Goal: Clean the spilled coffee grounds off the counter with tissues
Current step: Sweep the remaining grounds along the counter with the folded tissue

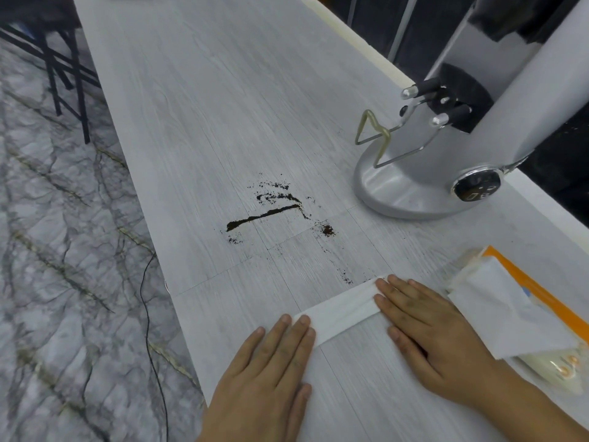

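Dark coffee grounds (271,213) lie scattered on the pale wood-grain counter (197,116), with a long smeared streak and smaller specks trailing toward me. A folded white tissue (342,309) lies flat on the counter nearer to me than the spill. My left hand (271,371) presses its left end with straight fingers. My right hand (430,330) lies flat with its fingertips on the tissue's right end. Both hands are apart from the grounds.
A silver coffee grinder (446,148) with a wire holder stands at the right, just beyond the spill. A tissue pack (516,307) with an orange stripe lies at the right edge. The counter's left edge drops to a marble floor with a black cable (148,314).
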A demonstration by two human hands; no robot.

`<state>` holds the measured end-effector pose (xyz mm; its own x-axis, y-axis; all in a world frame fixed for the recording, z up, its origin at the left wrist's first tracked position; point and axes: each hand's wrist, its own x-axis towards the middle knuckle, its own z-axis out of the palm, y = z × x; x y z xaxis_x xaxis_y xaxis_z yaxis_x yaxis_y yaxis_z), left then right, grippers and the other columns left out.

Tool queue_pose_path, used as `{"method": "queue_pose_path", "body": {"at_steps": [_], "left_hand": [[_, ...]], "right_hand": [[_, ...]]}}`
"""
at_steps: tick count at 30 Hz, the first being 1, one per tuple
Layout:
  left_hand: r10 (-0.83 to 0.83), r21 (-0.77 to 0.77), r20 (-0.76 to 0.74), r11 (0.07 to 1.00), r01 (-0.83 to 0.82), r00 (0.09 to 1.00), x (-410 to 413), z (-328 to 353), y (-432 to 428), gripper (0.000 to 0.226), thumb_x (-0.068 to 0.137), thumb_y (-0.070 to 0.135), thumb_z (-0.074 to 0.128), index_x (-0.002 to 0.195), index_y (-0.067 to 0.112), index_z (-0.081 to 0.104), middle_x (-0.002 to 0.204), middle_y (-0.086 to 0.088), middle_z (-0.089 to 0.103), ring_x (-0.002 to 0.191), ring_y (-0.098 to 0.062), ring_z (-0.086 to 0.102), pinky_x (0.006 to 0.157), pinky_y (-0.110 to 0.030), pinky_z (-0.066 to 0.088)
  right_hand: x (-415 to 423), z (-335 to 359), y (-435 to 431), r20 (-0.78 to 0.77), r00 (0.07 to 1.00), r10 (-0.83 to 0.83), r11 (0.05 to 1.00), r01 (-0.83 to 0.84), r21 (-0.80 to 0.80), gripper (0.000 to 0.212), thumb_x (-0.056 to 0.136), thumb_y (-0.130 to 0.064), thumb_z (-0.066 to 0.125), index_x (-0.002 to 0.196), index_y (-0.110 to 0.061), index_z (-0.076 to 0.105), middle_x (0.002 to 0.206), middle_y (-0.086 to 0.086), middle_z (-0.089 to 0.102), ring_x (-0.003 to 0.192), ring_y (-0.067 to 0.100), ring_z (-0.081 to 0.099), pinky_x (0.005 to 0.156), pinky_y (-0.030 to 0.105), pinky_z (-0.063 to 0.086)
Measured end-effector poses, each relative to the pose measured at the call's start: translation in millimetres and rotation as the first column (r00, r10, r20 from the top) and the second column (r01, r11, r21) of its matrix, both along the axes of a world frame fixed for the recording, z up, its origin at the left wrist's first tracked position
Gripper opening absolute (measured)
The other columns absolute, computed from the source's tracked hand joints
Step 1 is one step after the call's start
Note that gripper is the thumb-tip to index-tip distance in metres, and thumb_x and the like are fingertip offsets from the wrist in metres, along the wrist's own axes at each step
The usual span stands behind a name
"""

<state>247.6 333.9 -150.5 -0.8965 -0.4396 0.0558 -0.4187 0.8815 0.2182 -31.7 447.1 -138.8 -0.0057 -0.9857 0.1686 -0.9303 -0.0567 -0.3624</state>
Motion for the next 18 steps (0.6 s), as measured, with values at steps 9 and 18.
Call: {"method": "queue_pose_path", "body": {"at_steps": [9, 18], "left_hand": [[0.055, -0.016, 0.042, 0.998, -0.055, 0.998, 0, 5, -48, 0.064, 0.098, 0.054, 0.034, 0.147, 0.014, 0.044, 0.157, -0.001, 0.038, 0.144, -0.024, 0.037, 0.108, -0.051, 0.033], [0.142, -0.004, 0.069, 0.990, -0.142, 0.987, -1, 6, -103, 0.068, 0.096, 0.058, 0.033, 0.147, 0.015, 0.044, 0.158, 0.001, 0.037, 0.144, -0.024, 0.036, 0.109, -0.055, 0.031]], "right_hand": [[-2, 10, -53, 0.013, 1.000, 0.010, 0.997, -0.011, 0.079, 0.045, 0.097, -0.025, 0.045, 0.140, -0.010, 0.049, 0.151, 0.006, 0.042, 0.144, 0.019, 0.032, 0.115, 0.046, 0.033], [-1, 12, -126, -0.074, 0.996, 0.041, 0.990, -0.030, 0.140, 0.047, 0.099, -0.028, 0.041, 0.143, -0.011, 0.045, 0.154, 0.005, 0.038, 0.146, 0.016, 0.028, 0.115, 0.046, 0.033]]}}
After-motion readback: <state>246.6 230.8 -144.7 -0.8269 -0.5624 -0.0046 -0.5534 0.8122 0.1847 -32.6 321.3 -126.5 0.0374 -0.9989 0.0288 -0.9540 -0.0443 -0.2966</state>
